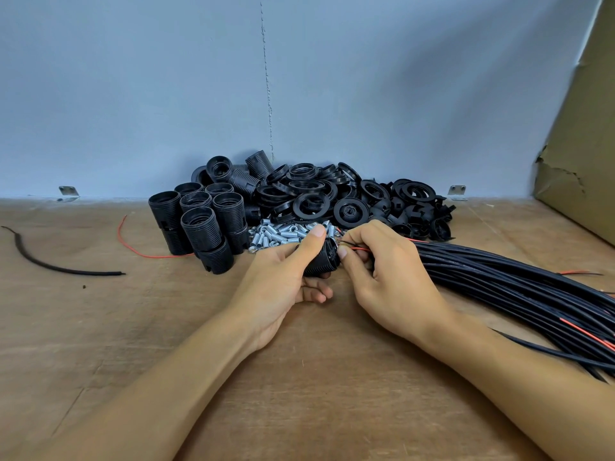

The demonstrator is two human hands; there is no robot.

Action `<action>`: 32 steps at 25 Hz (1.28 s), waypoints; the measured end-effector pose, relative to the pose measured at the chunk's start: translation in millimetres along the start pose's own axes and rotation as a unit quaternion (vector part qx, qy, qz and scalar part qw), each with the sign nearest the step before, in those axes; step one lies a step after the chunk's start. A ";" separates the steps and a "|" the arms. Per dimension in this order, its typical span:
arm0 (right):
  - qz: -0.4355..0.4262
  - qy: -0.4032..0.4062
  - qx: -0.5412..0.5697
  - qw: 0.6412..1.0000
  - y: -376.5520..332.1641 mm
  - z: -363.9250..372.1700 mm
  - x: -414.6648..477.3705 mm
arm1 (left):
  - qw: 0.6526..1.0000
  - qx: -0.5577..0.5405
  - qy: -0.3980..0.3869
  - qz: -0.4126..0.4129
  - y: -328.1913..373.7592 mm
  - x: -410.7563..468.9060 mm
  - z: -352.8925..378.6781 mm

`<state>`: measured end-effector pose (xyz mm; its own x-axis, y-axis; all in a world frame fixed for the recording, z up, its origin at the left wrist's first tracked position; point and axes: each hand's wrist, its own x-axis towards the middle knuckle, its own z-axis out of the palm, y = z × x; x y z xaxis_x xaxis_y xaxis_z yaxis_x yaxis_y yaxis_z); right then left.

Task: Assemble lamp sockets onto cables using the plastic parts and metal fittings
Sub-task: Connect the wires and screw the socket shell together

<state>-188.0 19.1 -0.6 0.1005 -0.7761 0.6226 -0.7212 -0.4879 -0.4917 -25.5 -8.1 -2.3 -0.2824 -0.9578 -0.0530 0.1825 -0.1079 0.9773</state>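
A black socket [321,261] is gripped by the left hand [286,277] while wires [357,248] are pinched by the right hand [389,277]; careful threading is probably needed next.

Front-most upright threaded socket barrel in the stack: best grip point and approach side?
Probably pinch the front socket barrel at its upper ribbed wall, coming from above on the near side. It stands upright, mouth open upward; neighbouring barrels crowd its back and sides, while the side toward the person is free. The ribs should resist slipping.
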 end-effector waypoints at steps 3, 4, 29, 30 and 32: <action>0.002 -0.001 -0.002 1.000 -0.5 -0.6 0.1 | 1.000 0.007 -0.001 0.005 -0.9 -0.4 -0.3; 0.002 -0.003 -0.002 1.000 -0.6 -0.2 -0.2 | 1.000 0.008 -0.001 0.004 -0.9 -0.5 -0.4; 0.008 0.019 0.044 0.999 2.5 1.5 4.4 | 0.998 -0.055 -0.023 0.012 -0.1 -0.7 -4.9; 0.008 0.018 0.041 0.999 2.6 1.1 4.3 | 0.998 -0.054 -0.027 0.011 -0.4 -0.4 -4.9; 0.005 0.015 0.036 0.999 2.3 0.5 4.1 | 0.998 -0.053 -0.035 0.010 -1.0 0.3 -5.8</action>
<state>-188.8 14.6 0.4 0.0724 -0.7687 0.6354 -0.6706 -0.5091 -0.5395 -20.2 -9.9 -4.5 -0.3416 -0.9397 -0.0159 0.2865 -0.1202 0.9505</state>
